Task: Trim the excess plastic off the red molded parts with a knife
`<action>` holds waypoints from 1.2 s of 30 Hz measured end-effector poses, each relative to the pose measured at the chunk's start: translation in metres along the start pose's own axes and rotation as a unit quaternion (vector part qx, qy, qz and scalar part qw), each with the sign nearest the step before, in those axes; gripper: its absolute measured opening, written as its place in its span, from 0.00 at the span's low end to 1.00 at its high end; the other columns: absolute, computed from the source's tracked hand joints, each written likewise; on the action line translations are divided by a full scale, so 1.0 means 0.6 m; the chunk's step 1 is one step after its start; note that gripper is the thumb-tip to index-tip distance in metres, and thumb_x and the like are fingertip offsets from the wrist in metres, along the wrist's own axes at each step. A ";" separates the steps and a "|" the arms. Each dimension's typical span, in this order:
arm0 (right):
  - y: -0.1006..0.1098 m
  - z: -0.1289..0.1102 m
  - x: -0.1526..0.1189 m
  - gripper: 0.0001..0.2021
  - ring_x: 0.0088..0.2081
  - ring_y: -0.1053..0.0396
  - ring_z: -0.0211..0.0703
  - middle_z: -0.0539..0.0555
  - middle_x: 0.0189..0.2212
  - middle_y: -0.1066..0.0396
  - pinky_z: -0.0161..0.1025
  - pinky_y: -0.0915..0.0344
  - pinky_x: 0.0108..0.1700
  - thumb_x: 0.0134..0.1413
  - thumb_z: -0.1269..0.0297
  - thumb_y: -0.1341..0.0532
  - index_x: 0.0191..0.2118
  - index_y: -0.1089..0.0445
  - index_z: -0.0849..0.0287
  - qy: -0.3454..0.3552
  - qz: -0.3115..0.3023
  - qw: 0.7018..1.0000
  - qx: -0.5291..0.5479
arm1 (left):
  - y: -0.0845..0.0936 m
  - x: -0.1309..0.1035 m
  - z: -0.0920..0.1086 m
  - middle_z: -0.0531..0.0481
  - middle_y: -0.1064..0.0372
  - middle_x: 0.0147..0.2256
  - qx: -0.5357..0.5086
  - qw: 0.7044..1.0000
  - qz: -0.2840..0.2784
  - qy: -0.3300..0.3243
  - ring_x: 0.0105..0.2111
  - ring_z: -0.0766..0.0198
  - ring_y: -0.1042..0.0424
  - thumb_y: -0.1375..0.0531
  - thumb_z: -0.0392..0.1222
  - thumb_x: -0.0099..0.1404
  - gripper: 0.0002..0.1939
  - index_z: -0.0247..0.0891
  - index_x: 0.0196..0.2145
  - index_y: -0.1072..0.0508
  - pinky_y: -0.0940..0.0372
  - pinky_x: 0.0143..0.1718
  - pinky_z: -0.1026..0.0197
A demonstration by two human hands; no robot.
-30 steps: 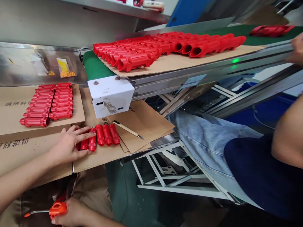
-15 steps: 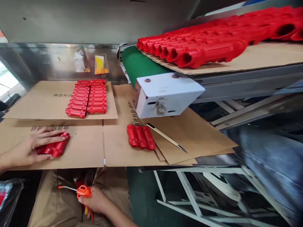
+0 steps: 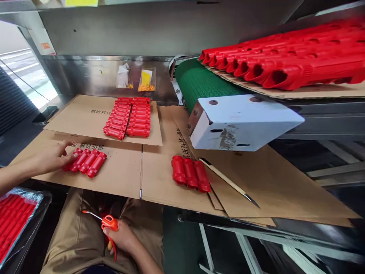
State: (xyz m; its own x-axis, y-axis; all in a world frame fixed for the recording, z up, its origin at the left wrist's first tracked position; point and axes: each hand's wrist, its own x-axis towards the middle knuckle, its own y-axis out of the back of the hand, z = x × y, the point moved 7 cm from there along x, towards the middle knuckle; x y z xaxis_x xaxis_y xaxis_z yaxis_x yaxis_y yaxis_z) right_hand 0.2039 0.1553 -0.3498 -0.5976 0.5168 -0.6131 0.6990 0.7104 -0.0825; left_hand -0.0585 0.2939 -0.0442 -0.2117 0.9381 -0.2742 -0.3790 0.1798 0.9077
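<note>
My left hand point(image 3: 55, 156) is at the left end of a short row of red tubular parts point(image 3: 89, 163) on the cardboard, its thumb and fingers apart and touching the leftmost part. Low over my lap, my right hand point(image 3: 122, 233) is wrapped round an orange air gun point(image 3: 110, 222) whose thin nozzle points left. Three more red parts point(image 3: 190, 174) lie side by side on the middle cardboard. Behind, two columns of smaller red parts point(image 3: 128, 118) rest on a raised cardboard sheet point(image 3: 85, 114).
A brush point(image 3: 228, 180) lies right of the three parts. The green conveyor point(image 3: 205, 82), with a white end bracket point(image 3: 242, 125), juts over the table, bearing rows of red parts point(image 3: 302, 72) on cardboard. A plastic-lined box of red parts point(image 3: 15, 220) stands lower left. Small bags point(image 3: 146, 80) lie at the back.
The view has swung left. My left hand has drawn back from over the red parts to the row's left end, uncovering them. My right hand still holds the air gun.
</note>
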 end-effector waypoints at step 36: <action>-0.001 -0.009 -0.013 0.15 0.22 0.35 0.33 0.43 0.25 0.32 0.32 0.33 0.26 0.69 0.52 0.32 0.39 0.26 0.61 0.020 -0.033 0.999 0.008 | -0.052 0.019 0.120 0.16 0.35 0.58 0.119 0.983 0.044 0.135 0.54 0.14 0.30 0.31 0.67 0.42 0.54 0.32 0.61 0.29 0.30 0.45 0.32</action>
State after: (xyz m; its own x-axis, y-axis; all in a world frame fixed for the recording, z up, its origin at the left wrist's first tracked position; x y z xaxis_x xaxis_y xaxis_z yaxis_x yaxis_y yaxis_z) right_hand 0.2063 0.1534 -0.3407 -0.6571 0.4880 -0.5745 0.6635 0.7362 -0.1335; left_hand 0.0156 0.3203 -0.0527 -0.4773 0.8465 -0.2359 -0.1341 0.1951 0.9716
